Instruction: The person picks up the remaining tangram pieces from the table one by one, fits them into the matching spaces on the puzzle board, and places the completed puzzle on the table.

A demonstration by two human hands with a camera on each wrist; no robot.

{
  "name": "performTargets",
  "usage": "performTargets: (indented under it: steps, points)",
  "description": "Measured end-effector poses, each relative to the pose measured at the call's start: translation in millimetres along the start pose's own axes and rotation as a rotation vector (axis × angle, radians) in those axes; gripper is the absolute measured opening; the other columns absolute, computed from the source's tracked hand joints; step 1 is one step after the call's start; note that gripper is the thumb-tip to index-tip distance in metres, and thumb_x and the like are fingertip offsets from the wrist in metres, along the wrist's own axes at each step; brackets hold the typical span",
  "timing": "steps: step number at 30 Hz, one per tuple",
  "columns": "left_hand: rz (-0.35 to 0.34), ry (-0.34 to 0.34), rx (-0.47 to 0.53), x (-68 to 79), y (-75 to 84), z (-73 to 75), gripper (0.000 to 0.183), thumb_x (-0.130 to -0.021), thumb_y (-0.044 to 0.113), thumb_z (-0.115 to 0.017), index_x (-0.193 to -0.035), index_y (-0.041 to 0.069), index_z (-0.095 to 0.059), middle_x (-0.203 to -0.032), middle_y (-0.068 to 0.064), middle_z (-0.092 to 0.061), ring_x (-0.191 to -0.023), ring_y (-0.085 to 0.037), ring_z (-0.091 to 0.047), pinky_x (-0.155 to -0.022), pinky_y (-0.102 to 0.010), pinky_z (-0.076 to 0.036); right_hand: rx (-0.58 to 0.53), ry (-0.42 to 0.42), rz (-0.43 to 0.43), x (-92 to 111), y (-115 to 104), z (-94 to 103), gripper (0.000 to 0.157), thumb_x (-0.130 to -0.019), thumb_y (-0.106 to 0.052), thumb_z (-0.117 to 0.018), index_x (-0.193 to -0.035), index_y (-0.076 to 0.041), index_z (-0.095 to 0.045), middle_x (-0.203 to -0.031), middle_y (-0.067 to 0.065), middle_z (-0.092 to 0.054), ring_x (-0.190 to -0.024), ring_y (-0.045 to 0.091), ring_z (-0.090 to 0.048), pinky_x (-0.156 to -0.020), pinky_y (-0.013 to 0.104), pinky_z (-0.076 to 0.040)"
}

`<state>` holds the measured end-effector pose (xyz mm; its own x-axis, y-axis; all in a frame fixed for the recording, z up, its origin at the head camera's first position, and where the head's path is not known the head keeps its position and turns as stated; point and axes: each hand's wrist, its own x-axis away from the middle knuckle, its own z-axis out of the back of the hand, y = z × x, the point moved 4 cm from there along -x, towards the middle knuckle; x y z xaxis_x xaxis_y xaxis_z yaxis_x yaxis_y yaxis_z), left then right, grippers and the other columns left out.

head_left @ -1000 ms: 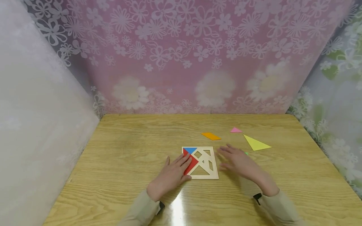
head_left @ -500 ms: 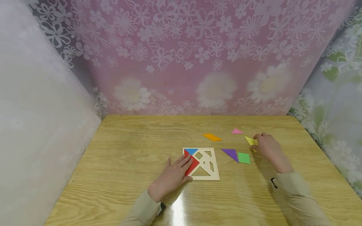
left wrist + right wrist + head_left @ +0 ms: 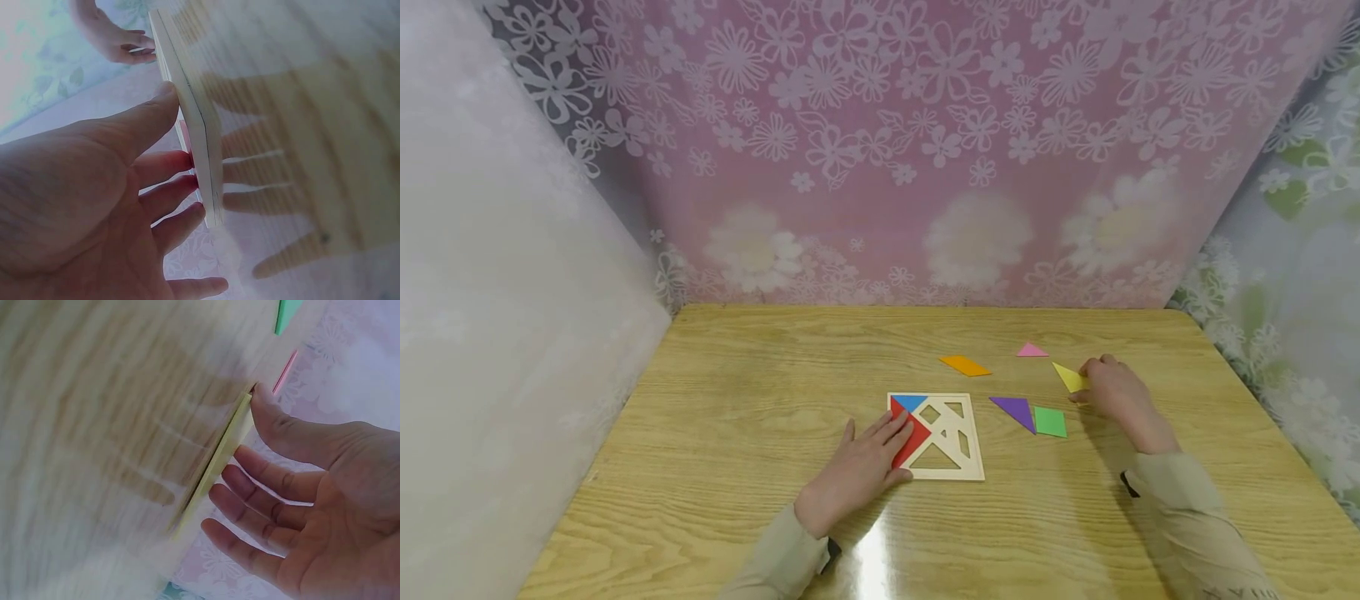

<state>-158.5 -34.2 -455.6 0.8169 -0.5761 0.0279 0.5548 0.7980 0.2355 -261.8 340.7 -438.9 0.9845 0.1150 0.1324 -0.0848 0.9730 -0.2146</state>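
My left hand (image 3: 853,475) rests on the left side of a wooden tangram board (image 3: 974,450), its fingers over a red triangle (image 3: 919,433) set in it. A blue triangle (image 3: 908,402) lies in the board's upper left; its other cutouts show bare. In the left wrist view, the thumb touches the rim of the board (image 3: 199,134). To the right, my right hand (image 3: 1118,404) pinches a yellow triangle (image 3: 1067,377), covering its right part. The right wrist view has the thumb at one end of the yellow triangle (image 3: 220,455) and several fingertips along its side.
Between board and right hand lie a purple triangle (image 3: 1017,412) and a green square (image 3: 1050,422), close together. Farther back are an orange parallelogram (image 3: 966,365) and a pink triangle (image 3: 1032,350). A flowered cloth (image 3: 850,167) hangs behind the wooden table (image 3: 737,375).
My right hand has moved from beside the board rightward to the yellow triangle and taken hold of it, uncovering the purple triangle and green square. The left hand stays on the board.
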Motion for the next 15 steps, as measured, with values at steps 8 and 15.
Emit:
performTargets:
  steps: [8,15]
  points:
    - [0.0,-0.013,-0.03,2.0,2.7,1.8,0.065,-0.101,0.041,-0.058,-0.156,0.009,-0.042,-0.164,-0.006,-0.034,-0.151,-0.024,-0.032,-0.113,-0.066,-0.031,-0.027,-0.036,-0.011,-5.2,5.2,1.6,0.051,-0.083,-0.023,-0.083,-0.109,0.016,-0.065,-0.096,0.028,-0.062,-0.085,0.042,-0.058,-0.077,0.053,-0.049]
    - [0.014,-0.028,-0.035,2.2,2.0,-0.7,0.065,-0.103,0.042,-0.055,-0.157,0.012,-0.039,-0.165,-0.004,-0.031,-0.152,-0.023,-0.029,-0.114,-0.066,-0.029,-0.029,0.014,-0.003,-2.2,0.3,0.5,0.045,-0.085,-0.017,-0.081,-0.11,0.016,-0.064,-0.1,0.029,-0.063,-0.091,0.045,-0.058,-0.078,0.054,-0.05]
